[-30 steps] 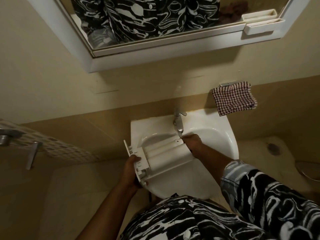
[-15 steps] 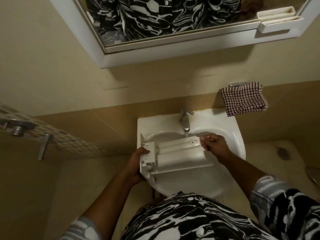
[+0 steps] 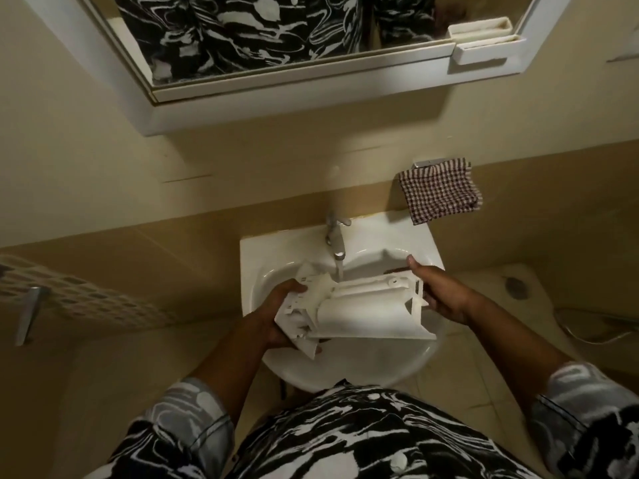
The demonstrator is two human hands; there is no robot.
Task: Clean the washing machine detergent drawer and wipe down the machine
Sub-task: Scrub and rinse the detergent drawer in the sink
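The white plastic detergent drawer lies sideways over the white basin, underside up. My left hand grips its front panel end on the left. My right hand holds its back end on the right, thumb raised. Water runs from the metal tap onto the drawer's top edge near the middle. The washing machine is not in view.
A checked cloth hangs on a wall hook to the right above the basin. A white-framed mirror with a small shelf hangs overhead. A metal door handle sits at the left. A floor drain lies at right.
The drawer has been turned and shifted right under the tap, and water now streams onto it. My right hand slid from the drawer's top edge to its right end.
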